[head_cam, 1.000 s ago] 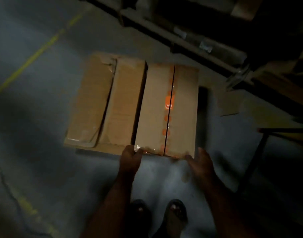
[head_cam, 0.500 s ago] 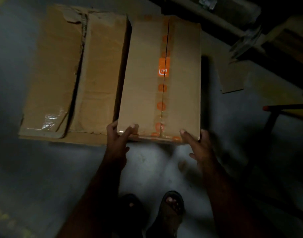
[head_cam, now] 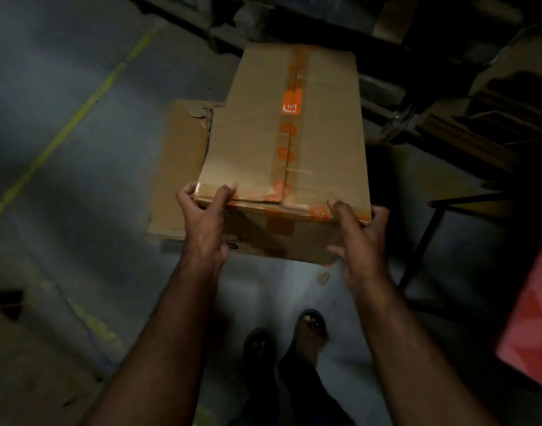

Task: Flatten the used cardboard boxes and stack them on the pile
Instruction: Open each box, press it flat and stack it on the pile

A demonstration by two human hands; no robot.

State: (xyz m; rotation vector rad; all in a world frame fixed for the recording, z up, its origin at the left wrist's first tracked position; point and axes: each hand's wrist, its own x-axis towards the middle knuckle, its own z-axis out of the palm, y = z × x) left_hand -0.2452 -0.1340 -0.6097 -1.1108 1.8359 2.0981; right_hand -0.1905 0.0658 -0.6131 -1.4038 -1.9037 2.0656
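Dim room, grey concrete floor (head_cam: 63, 210) with a yellow line (head_cam: 79, 115) running diagonally at left; open floor on that side. Flattened cardboard (head_cam: 183, 161) lies on the floor, partly under the taped box (head_cam: 288, 142). Left hand (head_cam: 205, 222) has its grip curled over the box's near left corner, thumb on top. Right hand (head_cam: 360, 238) grips the near right corner likewise. Dark shelving (head_cam: 448, 41) stands far and right; a dark metal frame (head_cam: 426, 238) stands close at right.
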